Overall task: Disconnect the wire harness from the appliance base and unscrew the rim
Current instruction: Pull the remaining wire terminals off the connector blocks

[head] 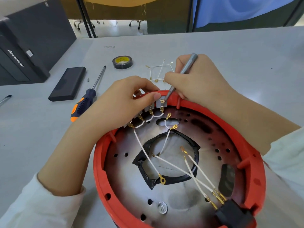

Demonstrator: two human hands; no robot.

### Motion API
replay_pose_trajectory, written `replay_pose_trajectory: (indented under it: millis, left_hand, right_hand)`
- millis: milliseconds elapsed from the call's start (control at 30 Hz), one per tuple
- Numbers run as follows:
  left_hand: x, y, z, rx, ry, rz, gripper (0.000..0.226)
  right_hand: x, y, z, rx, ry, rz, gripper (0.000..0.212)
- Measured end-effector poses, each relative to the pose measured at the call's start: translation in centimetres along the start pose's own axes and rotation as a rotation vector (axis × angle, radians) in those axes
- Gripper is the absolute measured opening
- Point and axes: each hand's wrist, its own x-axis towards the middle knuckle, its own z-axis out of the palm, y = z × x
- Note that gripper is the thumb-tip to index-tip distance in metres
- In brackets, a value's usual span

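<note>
Grey tabletop carries the round red-rimmed metal appliance base. Left hand pinches its far rim; right hand grips a slim silver screwdriver, tip at white-wire harness terminals. Black tape roll lies beyond.

Bright, even light, soft shadows under the arms on the grey worktop; wide-angle bending toward the frame edges, slight softness throughout, no harsh glare

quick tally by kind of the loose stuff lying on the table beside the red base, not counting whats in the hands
Screwdrivers: 1, orange and dark blue handle
Tape rolls: 1, black
Flat black cases: 1
White wire bundles: 1
Pens: 1, at the left edge
Total: 5
</note>
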Motion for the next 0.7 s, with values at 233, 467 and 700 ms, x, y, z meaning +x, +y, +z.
replay_pose_trajectory:
  millis: [233,467,700]
  left_hand:
    - [-0.1,0.1,0.0,-0.021,-0.021,0.031,0.008]
    - [-0.1,0.0,0.0,-0.042,-0.026,0.011,0.013]
    - [-0.1,0.1,0.0,-0.02,-0.031,0.013,0.013]
  right_hand:
    - [-2.6,-1.6,-3.0,0.131,-0.315,-0.224,0.031]
    - [-4.2,0.4,-2.4,-0.727,-0.43,-0.356,0.032]
    - [-4.0,1.9,-1.1,-0.746,-0.447,-0.404,0.042]
